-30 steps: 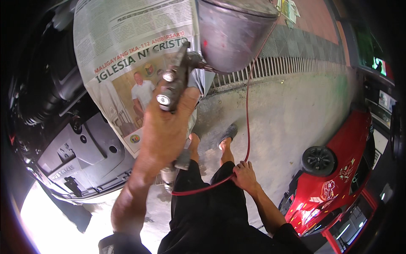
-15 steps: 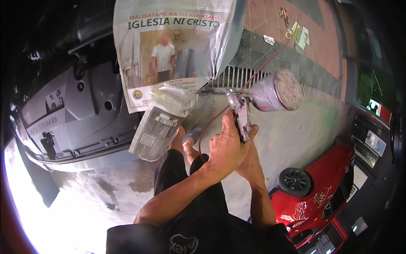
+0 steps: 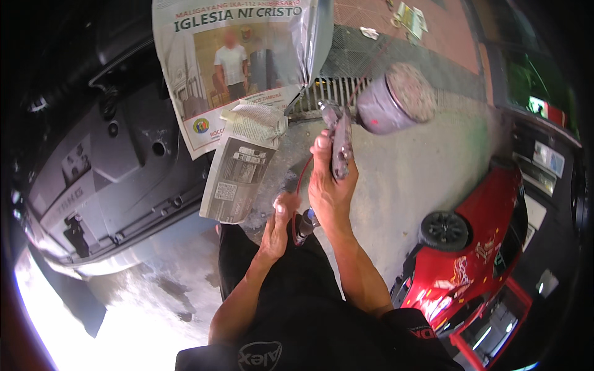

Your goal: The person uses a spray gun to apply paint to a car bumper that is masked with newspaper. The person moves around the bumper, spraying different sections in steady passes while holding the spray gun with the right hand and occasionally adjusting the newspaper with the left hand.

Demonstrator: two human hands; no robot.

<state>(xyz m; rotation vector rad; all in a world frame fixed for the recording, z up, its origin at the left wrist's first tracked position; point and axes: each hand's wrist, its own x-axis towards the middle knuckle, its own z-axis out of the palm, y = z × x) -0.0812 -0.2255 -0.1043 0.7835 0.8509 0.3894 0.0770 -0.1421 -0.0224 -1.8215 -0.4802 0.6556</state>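
Concrete floor (image 3: 396, 179) spreads below and to the right of the grip of the right hand (image 3: 331, 195). Left of that grip is a dark car's open engine bay (image 3: 105, 167), its grey plastic covers showing; well off to the lower right stands 1 red car (image 3: 442, 281) with a black wheel (image 3: 444, 230). A large newspaper sheet (image 3: 179, 80) lies up and to the left of the grip, and 1 smaller folded newspaper piece (image 3: 238, 179) is at its lower edge, nearer the grip. Beyond the grip, a slatted grate (image 3: 455, 103) crosses the floor. The spray gun (image 3: 341, 148) is in the grip itself, its body rising out of the fist; its purplish-grey cup (image 3: 376, 108) juts to the upper right, tilted, with a paint-crusted lid. The right hand is closed round the gun's handle, 1 digit stretched up along the left side. Lower left of the grip, the left hand (image 3: 274, 234) is apart from the gun, fingers extended and loosely open, tips blurred; I cannot tell whether it touches the red hose (image 3: 302, 178) just beside it. Below the grip hangs a metal fitting (image 3: 305, 226) with a blue band. Well above the grip lies a crumpled white scrap (image 3: 369, 33).
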